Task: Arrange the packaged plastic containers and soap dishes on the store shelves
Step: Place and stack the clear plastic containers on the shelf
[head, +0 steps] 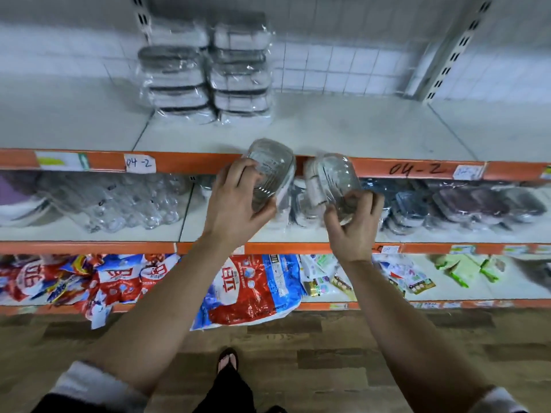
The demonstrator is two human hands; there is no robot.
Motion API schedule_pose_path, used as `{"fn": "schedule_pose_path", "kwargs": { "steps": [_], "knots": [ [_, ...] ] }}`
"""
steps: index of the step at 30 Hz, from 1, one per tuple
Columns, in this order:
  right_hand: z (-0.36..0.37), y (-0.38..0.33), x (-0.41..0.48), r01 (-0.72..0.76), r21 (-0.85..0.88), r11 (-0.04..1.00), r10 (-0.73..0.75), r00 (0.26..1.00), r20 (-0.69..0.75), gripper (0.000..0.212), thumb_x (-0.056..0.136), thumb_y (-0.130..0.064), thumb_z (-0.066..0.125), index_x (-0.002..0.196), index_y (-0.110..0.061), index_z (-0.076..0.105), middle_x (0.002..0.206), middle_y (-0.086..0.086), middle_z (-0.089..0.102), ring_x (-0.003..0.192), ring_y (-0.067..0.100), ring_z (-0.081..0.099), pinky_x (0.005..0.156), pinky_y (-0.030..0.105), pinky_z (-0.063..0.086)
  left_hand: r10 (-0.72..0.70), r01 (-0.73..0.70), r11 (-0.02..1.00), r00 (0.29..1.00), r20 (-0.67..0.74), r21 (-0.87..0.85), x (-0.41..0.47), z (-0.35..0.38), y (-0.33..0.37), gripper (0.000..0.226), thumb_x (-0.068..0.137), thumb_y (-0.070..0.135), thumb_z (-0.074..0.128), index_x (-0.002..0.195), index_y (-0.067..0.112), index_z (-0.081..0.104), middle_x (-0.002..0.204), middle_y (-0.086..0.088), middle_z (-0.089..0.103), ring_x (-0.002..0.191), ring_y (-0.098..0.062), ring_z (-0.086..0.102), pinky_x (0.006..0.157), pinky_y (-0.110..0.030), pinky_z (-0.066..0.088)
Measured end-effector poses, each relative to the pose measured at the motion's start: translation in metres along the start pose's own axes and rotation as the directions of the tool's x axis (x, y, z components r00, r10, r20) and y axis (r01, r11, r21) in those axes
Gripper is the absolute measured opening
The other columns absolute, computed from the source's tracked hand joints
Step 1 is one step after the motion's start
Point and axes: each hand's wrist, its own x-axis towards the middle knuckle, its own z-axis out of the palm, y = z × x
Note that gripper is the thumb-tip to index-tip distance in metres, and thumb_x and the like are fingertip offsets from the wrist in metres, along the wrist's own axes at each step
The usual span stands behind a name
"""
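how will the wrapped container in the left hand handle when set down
Probably light: the left hand holds the container unaided. Its glossy film wrap looks slippery, so it may slide. It likely stacks stably, like the wrapped stacks on the shelf.

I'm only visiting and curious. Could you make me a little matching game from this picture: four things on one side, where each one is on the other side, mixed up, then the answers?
Things
1. wrapped container stacks
2. red and blue bags
3. clear packaged dish on the left
4. white 04-2 tag

Places
A. bottom shelf
B. gripped by the left hand
C. top shelf, towards the back
D. orange shelf edge

Pairs: 1-C, 2-A, 3-B, 4-D
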Motion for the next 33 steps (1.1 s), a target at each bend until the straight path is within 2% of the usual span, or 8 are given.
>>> {"fn": "schedule_pose_path", "kwargs": {
  "steps": [8, 12, 15, 18, 20, 23, 28, 33],
  "knots": [
    [0.023, -0.04, 0.087, 0.142, -0.163, 0.976, -0.113, 0.978, 0.174, 0.043, 0.076, -0.03, 0.057, 0.11, -0.005, 0.064, 0.117, 0.019, 0.049, 0.102, 0.038, 0.051, 0.094, 0.044, 0.044, -0.126, 0.115, 0.991, 0.975, 0.184, 0.069, 0.064, -0.015, -0.053, 0.053, 0.079, 0.033, 0.072, 0.119, 0.003, 0.054, 0.13, -0.013, 0.045, 0.111, -0.032, 0.05, 0.095, -0.04, 0.044],
    [0.042, -0.042, 0.113, 0.201, -0.232, 0.952, -0.135, 0.953, 0.27, 0.036, 0.081, -0.021, 0.065, 0.115, -0.008, 0.067, 0.12, 0.019, 0.052, 0.109, 0.038, 0.051, 0.099, 0.044, 0.043, -0.17, 0.159, 0.985, 0.958, 0.231, 0.067, 0.087, -0.02, -0.076, 0.046, 0.076, 0.033, 0.07, 0.109, 0.009, 0.05, 0.116, -0.009, 0.05, 0.104, -0.03, 0.05, 0.085, -0.036, 0.042],
    [0.058, -0.043, 0.126, 0.203, -0.29, 0.935, -0.112, 0.946, 0.303, 0.036, 0.084, -0.024, 0.061, 0.119, -0.019, 0.068, 0.124, 0.01, 0.056, 0.12, 0.034, 0.049, 0.107, 0.046, 0.035, -0.273, 0.268, 0.962, 0.916, 0.294, 0.056, 0.104, -0.024, -0.089, 0.04, 0.077, 0.032, 0.067, 0.105, 0.012, 0.047, 0.11, -0.01, 0.052, 0.101, -0.03, 0.051, 0.079, -0.037, 0.041],
    [0.073, -0.046, 0.136, 0.178, -0.383, 0.907, -0.062, 0.954, 0.295, 0.036, 0.084, -0.021, 0.057, 0.117, -0.026, 0.069, 0.128, 0.0, 0.06, 0.134, 0.03, 0.039, 0.112, 0.053, 0.024, -0.294, 0.261, 0.955, 0.891, 0.347, 0.14, 0.112, -0.021, -0.097, 0.041, 0.078, 0.043, 0.064, 0.102, 0.018, 0.043, 0.104, -0.006, 0.055, 0.099, -0.03, 0.054, 0.081, -0.037, 0.041],
    [0.082, -0.051, 0.141, 0.147, -0.385, 0.911, -0.041, 0.962, 0.269, 0.035, 0.08, -0.019, 0.054, 0.111, -0.022, 0.07, 0.122, 0.002, 0.063, 0.128, 0.032, 0.044, 0.109, 0.051, 0.03, -0.292, 0.234, 0.951, 0.897, 0.333, 0.203, 0.111, -0.018, -0.1, 0.053, 0.075, 0.059, 0.065, 0.104, 0.021, 0.042, 0.107, -0.004, 0.054, 0.103, -0.027, 0.052, 0.088, -0.038, 0.04],
    [0.094, -0.055, 0.144, 0.108, -0.398, 0.911, -0.02, 0.976, 0.217, 0.039, 0.076, -0.033, 0.045, 0.103, -0.014, 0.067, 0.11, 0.008, 0.063, 0.113, 0.034, 0.051, 0.097, 0.045, 0.039, -0.266, 0.222, 0.959, 0.918, 0.295, 0.174, 0.108, -0.019, -0.104, 0.059, 0.071, 0.071, 0.065, 0.102, 0.026, 0.042, 0.107, 0.003, 0.053, 0.106, -0.022, 0.046, 0.086, -0.037, 0.032],
    [0.115, -0.054, 0.155, 0.125, -0.51, 0.851, -0.009, 0.974, 0.225, 0.054, 0.078, -0.05, 0.033, 0.103, -0.009, 0.057, 0.108, 0.014, 0.056, 0.105, 0.034, 0.052, 0.09, 0.046, 0.04, -0.048, 0.038, 0.997, 0.988, 0.144, 0.07, 0.117, -0.049, -0.112, 0.057, 0.069, 0.066, 0.071, 0.105, 0.027, 0.05, 0.107, 0.008, 0.057, 0.109, -0.019, 0.042, 0.08, -0.032, 0.022],
    [0.13, -0.052, 0.164, 0.149, -0.57, 0.808, -0.009, 0.971, 0.24, 0.048, 0.086, -0.046, 0.041, 0.108, -0.006, 0.055, 0.11, 0.017, 0.055, 0.104, 0.035, 0.052, 0.089, 0.048, 0.041, -0.068, 0.068, 0.998, 0.993, 0.098, 0.007, 0.162, -0.101, -0.144, 0.07, 0.07, 0.058, 0.077, 0.124, 0.022, 0.05, 0.121, -0.006, 0.053, 0.121, -0.024, 0.039, 0.099, -0.037, 0.034]
  ]
}}
